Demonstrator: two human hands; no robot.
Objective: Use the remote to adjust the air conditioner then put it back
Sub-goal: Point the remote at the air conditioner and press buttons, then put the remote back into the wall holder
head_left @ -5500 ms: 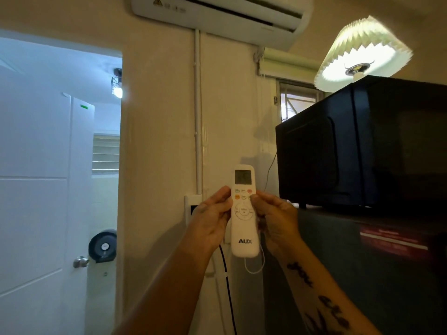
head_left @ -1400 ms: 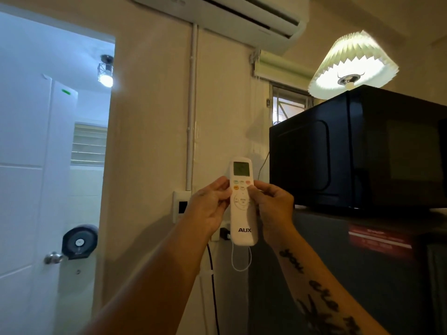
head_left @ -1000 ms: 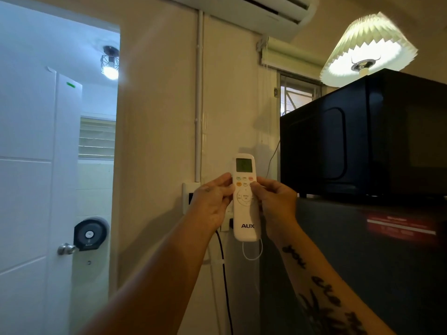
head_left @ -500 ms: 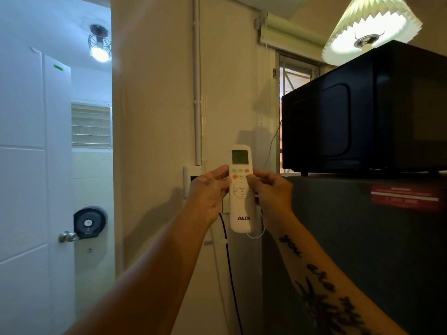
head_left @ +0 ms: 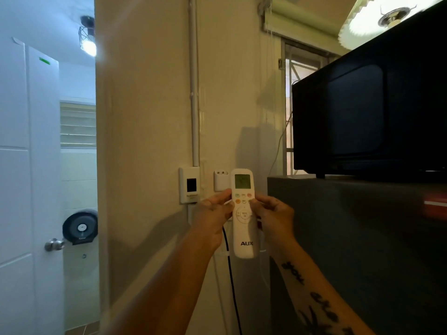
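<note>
Both hands are up in front of the cream wall (head_left: 145, 117), sharing one white remote (head_left: 243, 213) held upright, its lit screen at the top and the AUX lettering near the bottom. The left hand (head_left: 211, 215) has its grip closed on the remote's left edge, the thumb lying by the coloured buttons; the right hand (head_left: 274, 217) is clasped on the right edge, thumb tip on the button rows. Behind the remote, on the wall, sit a white holder (head_left: 221, 180) and a switch plate (head_left: 189, 184), with a black cable (head_left: 231, 281) hanging below. Just to the right stands a dark fridge (head_left: 350, 250) with a black microwave (head_left: 370, 112) on top. At far left a white door (head_left: 26, 165) stands open.
</note>
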